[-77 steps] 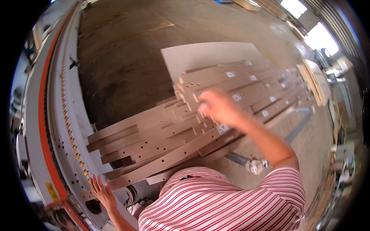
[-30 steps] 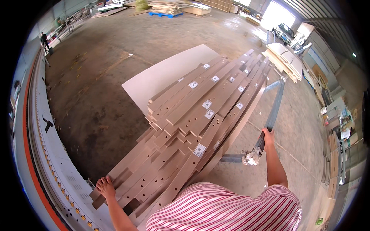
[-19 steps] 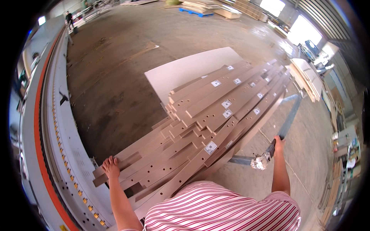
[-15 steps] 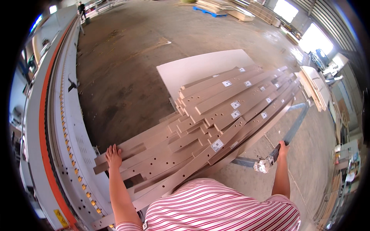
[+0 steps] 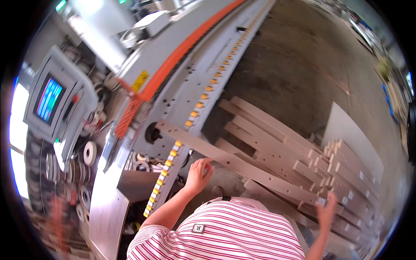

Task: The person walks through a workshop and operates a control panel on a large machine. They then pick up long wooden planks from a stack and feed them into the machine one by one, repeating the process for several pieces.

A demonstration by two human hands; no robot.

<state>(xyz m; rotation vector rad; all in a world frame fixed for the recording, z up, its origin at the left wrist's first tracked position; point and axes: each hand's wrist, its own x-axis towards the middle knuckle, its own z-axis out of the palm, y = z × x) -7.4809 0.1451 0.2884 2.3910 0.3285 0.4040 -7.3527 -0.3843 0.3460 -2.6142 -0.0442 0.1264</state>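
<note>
A long narrow brown board (image 5: 242, 164) with a row of holes spans from the machine's roller rail to the stacked boards. Just below its near edge is my left hand (image 5: 199, 177), its fingers loosely bent and holding nothing; whether a fingertip touches the board cannot be told. My right hand (image 5: 326, 213) is smeared by motion near the board's right end, thumb and fingers apart. Beyond and to the right lies a pile of similar boards (image 5: 277, 145), some with white labels.
On the left runs a long grey machine with an orange stripe (image 5: 186, 43) and yellow rollers (image 5: 199, 105) along its rail. A control panel (image 5: 52, 102) with a lit screen and several tape rolls (image 5: 89, 152) are farther left. A pale sheet (image 5: 346, 123) stands behind the pile.
My view has swung left toward the machine. My left hand has come off the stacked boards, and my right hand has left the dark bar it was on.
</note>
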